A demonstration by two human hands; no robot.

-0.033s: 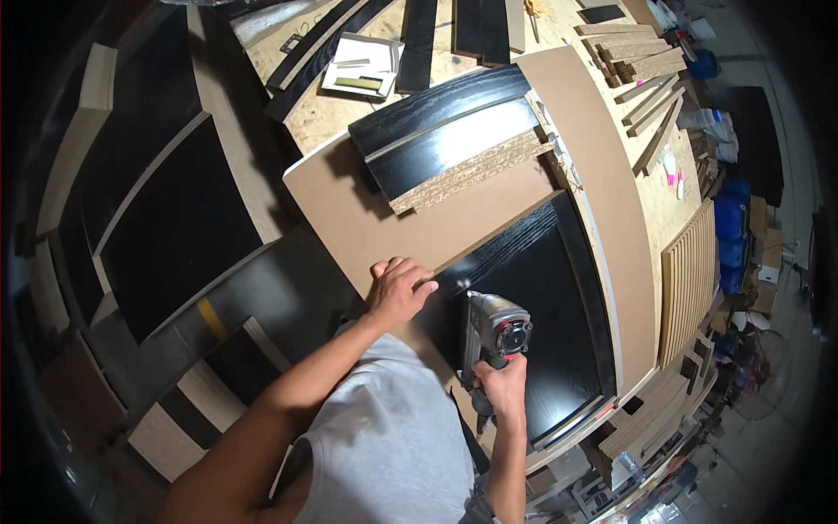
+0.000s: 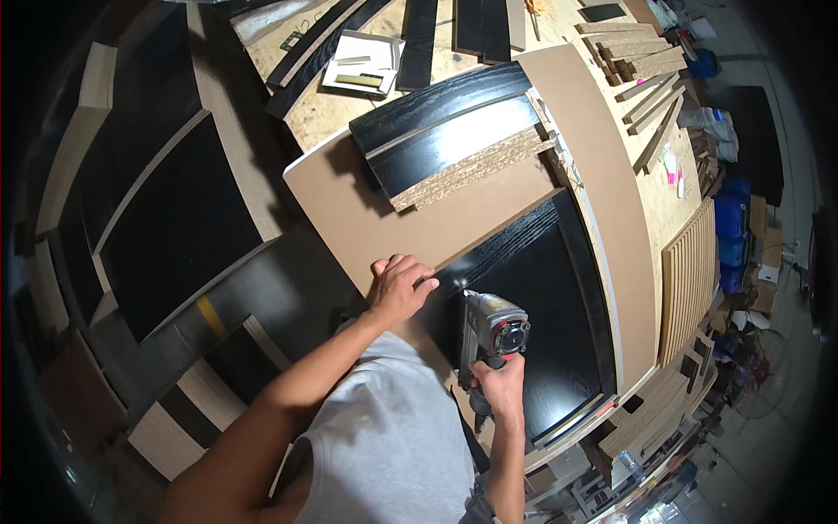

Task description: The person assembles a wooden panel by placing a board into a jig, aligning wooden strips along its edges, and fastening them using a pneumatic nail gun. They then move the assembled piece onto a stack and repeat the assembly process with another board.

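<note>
My left hand (image 2: 397,288) lies flat on a brown fibreboard panel (image 2: 419,223), fingertips at the edge of a black wood-grain panel (image 2: 546,297) that sits in the brown frame. My right hand (image 2: 499,386) grips the handle of a grey and black nail gun (image 2: 493,330). The tool's nose points down at the black panel's near left edge, just right of my left hand. Farther back on the brown panel lies a stack of black boards with a raw chipboard edge (image 2: 454,144).
The workbench (image 2: 349,105) carries a white shallow box (image 2: 362,65), black strips and wooden battens (image 2: 646,74). Large black panels (image 2: 175,218) lean at the left. A slatted panel (image 2: 690,271) and blue bins (image 2: 729,227) stand at the right.
</note>
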